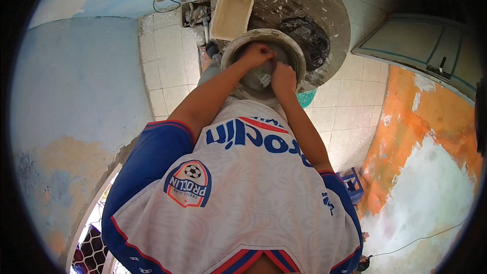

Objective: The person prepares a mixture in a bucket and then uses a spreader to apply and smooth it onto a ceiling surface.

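Both hands work inside a round grey bowl (pixel 264 38) at twelve o'clock of the view. The left hand (pixel 256 53) is curled over its inner edge, and the right hand (pixel 284 78) pinches a small pale piece (pixel 264 77) at the bowl's five o'clock side. A cream tray (pixel 232 10) leans at the bowl's eleven o'clock, on a dusty round table (pixel 324 15).

So my left hand (pixel 256 53) and right hand (pixel 283 77) are both inside the bowl (pixel 297 50), right next to each other, with a small packet (pixel 263 77) between them. The bowl sits on the round bench (pixel 329 15). Behind it there's a rectangular tray (pixel 232 10), and a crumpled bag (pixel 309 35) is on its right.
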A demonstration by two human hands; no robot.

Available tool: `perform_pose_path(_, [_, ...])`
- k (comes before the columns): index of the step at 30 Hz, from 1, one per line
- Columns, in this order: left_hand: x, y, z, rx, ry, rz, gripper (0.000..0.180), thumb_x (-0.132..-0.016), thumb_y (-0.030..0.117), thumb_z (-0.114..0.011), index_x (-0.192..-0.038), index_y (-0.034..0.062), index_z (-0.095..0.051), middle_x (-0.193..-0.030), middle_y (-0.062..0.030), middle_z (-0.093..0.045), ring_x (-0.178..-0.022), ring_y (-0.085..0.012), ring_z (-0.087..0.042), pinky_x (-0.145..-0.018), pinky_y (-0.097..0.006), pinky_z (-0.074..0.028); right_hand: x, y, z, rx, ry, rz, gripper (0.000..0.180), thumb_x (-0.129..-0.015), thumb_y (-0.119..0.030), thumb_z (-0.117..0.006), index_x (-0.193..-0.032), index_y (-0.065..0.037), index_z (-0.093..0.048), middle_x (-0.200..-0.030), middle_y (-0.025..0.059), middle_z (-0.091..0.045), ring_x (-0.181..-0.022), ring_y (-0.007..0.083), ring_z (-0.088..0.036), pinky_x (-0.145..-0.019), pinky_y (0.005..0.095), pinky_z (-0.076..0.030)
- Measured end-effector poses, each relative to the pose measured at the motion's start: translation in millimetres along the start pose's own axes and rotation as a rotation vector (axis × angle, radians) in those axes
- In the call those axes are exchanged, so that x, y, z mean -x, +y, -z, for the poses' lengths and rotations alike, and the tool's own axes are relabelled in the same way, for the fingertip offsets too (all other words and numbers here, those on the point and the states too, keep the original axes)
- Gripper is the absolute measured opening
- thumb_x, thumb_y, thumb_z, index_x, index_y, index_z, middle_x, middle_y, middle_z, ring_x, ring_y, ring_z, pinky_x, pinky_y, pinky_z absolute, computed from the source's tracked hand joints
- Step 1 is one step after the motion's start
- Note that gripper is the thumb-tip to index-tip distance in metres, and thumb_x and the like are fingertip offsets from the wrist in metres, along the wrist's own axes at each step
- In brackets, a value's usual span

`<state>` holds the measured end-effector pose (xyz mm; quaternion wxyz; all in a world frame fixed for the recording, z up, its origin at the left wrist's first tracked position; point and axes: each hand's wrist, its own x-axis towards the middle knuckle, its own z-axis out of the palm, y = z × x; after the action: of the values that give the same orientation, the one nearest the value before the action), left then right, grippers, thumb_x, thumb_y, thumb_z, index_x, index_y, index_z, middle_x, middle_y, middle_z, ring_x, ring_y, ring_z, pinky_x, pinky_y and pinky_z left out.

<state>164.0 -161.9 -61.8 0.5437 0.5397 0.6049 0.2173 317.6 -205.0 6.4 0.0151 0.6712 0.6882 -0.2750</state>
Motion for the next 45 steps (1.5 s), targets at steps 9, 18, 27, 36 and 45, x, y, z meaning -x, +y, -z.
perform_pose_path(9, [5, 15, 0, -0.151, 0.048, 0.088, 0.039, -0.085, 0.045, -0.073, -0.097, 0.0077, -0.078, -0.095, -0.0157, -0.075, -0.084, -0.0308, -0.072, -0.078, -0.04, -0.054, 0, -2, 1, 0.086, -0.017, 0.048, 0.019, -0.094, -0.01, -0.051, -0.099, -0.001, -0.068, -0.096, 0.0229, -0.07, -0.091, 0.0417, -0.071, -0.079, 0.0488, -0.059])
perform_pose_path(18, [5, -5, 0, 0.176, -0.034, 0.064, 0.032, -0.089, 0.036, -0.076, -0.097, 0.0053, -0.077, -0.085, -0.0073, -0.074, -0.069, -0.018, -0.068, -0.07, -0.034, -0.054, -3, 2, 2, -0.014, -0.034, -0.073, 0.027, -0.098, -0.023, -0.055, -0.095, 0.001, -0.07, -0.097, 0.0257, -0.07, -0.097, 0.0446, -0.067, -0.084, 0.0539, -0.054])
perform_pose_path(27, [8, 3, 0, 0.568, -0.044, 0.115, 0.021, -0.099, 0.024, -0.066, -0.1, 0.0035, -0.072, -0.085, -0.0024, -0.071, -0.061, -0.0105, -0.06, -0.057, -0.027, -0.05, -2, 4, -1, -0.042, 0.13, 0.006, 0.025, -0.097, -0.02, -0.055, -0.098, 0.001, -0.067, -0.099, 0.0259, -0.069, -0.095, 0.0426, -0.068, -0.084, 0.0516, -0.054])
perform_pose_path(36, [2, 1, 3, 0.384, -0.055, 0.277, 0.032, -0.102, 0.033, -0.061, -0.116, 0.0052, -0.068, -0.094, -0.0034, -0.07, -0.063, -0.0123, -0.062, -0.058, -0.029, -0.051, -5, 1, 4, -0.033, 0.098, -0.013, 0.021, -0.096, -0.016, -0.055, -0.1, 0.002, -0.066, -0.101, 0.0265, -0.069, -0.096, 0.0434, -0.068, -0.084, 0.051, -0.054])
perform_pose_path(45, [7, -25, -2, 0.268, -0.127, 0.13, 0.027, -0.103, 0.026, -0.059, -0.12, 0.0078, -0.07, -0.088, -0.0055, -0.071, -0.056, -0.0145, -0.058, -0.056, -0.032, -0.049, -9, 2, -4, -0.014, 0.12, 0.01, 0.021, -0.096, -0.014, -0.054, -0.101, 0.002, -0.066, -0.1, 0.0261, -0.069, -0.095, 0.0428, -0.069, -0.083, 0.0509, -0.055])
